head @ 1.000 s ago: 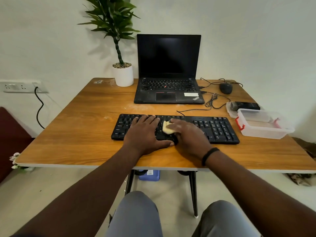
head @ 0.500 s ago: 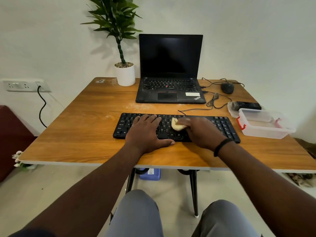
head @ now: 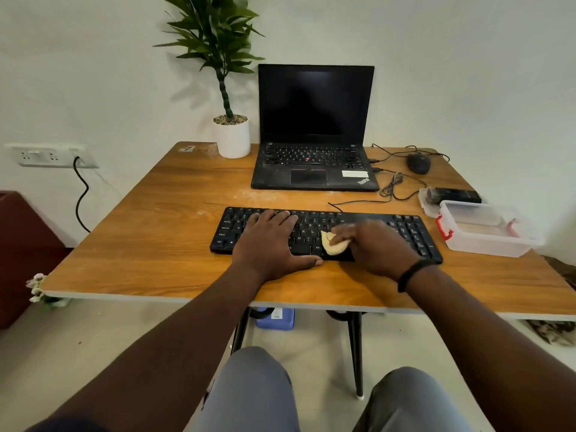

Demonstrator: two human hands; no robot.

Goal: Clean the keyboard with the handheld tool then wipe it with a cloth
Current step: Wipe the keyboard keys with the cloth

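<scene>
Black keyboard, small yellowish cloth bunched on keys.

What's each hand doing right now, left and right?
Left hand: open, flat on the keyboard, holding nothing.
Right hand: fingers curled on the yellow cloth, pressing it to the keys.

ThinkPad logo on laptop palmrest (lower right)

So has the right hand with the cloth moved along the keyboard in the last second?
Yes. The right hand and cloth slid right along the keyboard, away from the still left hand.
</scene>
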